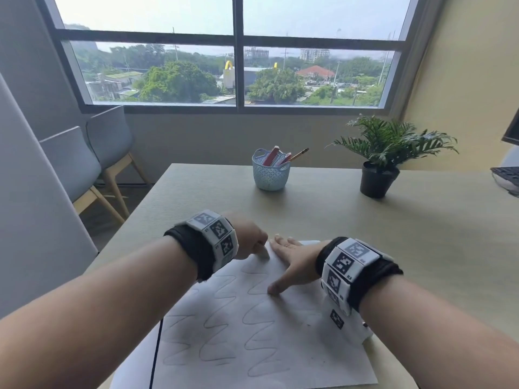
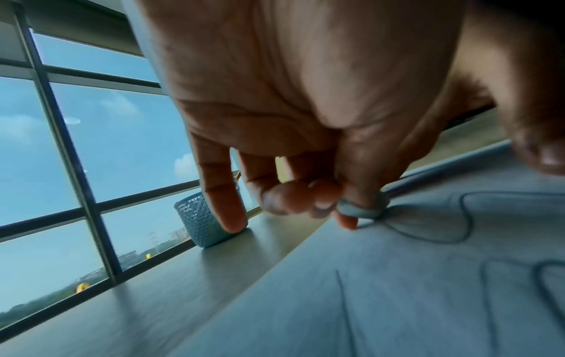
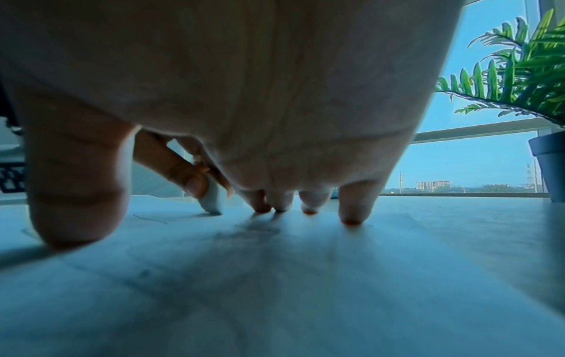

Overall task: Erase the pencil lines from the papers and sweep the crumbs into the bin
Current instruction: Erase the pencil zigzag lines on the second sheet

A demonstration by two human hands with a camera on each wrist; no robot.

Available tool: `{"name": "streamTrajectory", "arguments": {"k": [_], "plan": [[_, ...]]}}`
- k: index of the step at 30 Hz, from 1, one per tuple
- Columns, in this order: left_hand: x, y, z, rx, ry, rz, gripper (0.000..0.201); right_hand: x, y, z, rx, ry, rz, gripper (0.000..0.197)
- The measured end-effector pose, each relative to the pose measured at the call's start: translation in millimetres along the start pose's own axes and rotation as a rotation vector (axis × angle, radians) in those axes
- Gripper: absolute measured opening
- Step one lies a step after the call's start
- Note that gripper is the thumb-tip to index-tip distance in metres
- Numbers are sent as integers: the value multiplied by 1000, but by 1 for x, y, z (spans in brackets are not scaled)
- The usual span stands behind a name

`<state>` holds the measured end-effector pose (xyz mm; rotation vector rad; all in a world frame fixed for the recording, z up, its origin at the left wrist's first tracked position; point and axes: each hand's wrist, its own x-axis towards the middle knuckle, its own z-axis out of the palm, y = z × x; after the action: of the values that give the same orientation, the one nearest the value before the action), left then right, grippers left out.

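Note:
A white paper (image 1: 280,343) with wavy pencil lines (image 1: 259,338) lies on the desk in front of me. My left hand (image 1: 250,238) pinches a small white eraser (image 1: 262,252) whose tip touches the paper's far left corner. The left wrist view shows the eraser (image 2: 364,209) between thumb and fingertips, on a pencil loop (image 2: 434,224). My right hand (image 1: 292,262) lies flat on the paper just right of the eraser, fingers spread and pressing down. In the right wrist view its fingertips (image 3: 351,212) rest on the sheet, with the eraser (image 3: 212,200) behind them.
A light blue basket (image 1: 270,175) with pens and a pencil stands at the desk's far middle. A potted plant (image 1: 379,175) is at the far right, a keyboard edge (image 1: 507,175) beyond it. Grey chairs (image 1: 92,164) stand left of the desk. A second sheet's edge (image 1: 132,369) shows underneath.

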<state>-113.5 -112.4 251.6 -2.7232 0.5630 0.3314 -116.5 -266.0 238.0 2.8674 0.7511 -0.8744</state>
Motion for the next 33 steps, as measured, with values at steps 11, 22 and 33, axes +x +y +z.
{"name": "streamTrajectory", "arguments": {"k": [11,22,33], "plan": [[-11,5,-6,118,-46,7,27,1,1,0,7,3,-5,117],[-24,1,-7,119,-62,31,25,3,2,0,24,37,-6,114],[-29,0,-5,87,-76,20,26,3,1,0,7,24,-1,114]]}}
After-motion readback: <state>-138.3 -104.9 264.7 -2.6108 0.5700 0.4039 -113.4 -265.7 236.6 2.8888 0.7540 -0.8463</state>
